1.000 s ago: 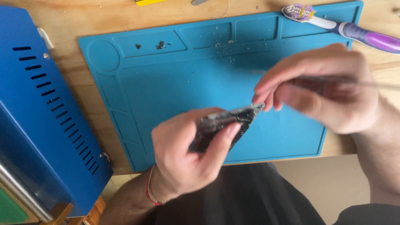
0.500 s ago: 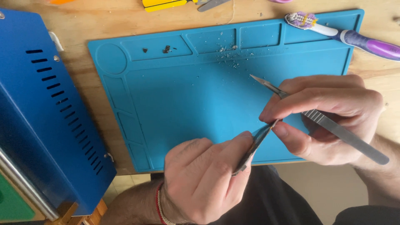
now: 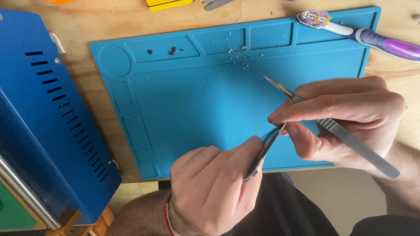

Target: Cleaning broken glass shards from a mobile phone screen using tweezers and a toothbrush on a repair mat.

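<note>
Hands [image 3: 214, 188] barely shifted; toothbrush [image 3: 358, 35], blue case [image 3: 48, 122] flank mat [image 3: 183, 109]

The left hand [image 3: 214, 188] sits low and near, back facing up, its fingers [image 3: 245, 153] curled shut in a pinch, a red cord around the wrist. The right hand [image 3: 345, 120] reaches in from the right, fingers folded together in a pen-like grip, thumb beneath, fingertips close to the left hand's.

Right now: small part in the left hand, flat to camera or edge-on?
Edge-on. The dark part shows only a thin sliver, pinched in the left hand; the right hand touches its upper tip.
</note>
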